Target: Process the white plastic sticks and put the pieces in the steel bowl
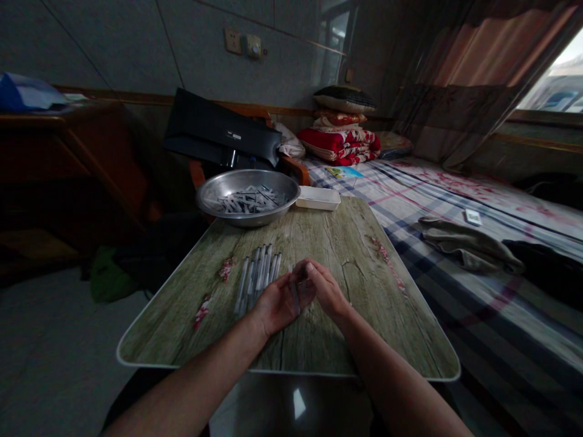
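Both hands together mid-table, fingertips meeting. Left hand (281, 303) is palm-up and slightly cupped. Right hand (327, 289) is tilted over, its fingertips (310, 267) pressed against the left fingers. A thin clear plastic tube (296, 297) lies across the left palm, near-upright in view. Can't tell if it's pinched: the hands are blurred and partly cover it.

Just left of the hands, a loose row of slim clear plastic tubes with grey tips (257, 278) lies side by side on the table, the nearest almost touching the left hand. All sit on a folding table with a green-grey wood-grain top (314, 243) and a white edge.

Far end of the table: a round stainless steel basin (248, 181) holding a heap of similar tubes (248, 201). Just right of it, a shallow white rectangular plastic tray (317, 198).

To the right, a bed with a blue-and-white plaid sheet (410, 206), with a crumpled olive cloth (469, 243) on it. Beyond the basin, a black flat-screen monitor (221, 128) lies tilted. Red floral bedding (339, 142) is stacked at the wall.
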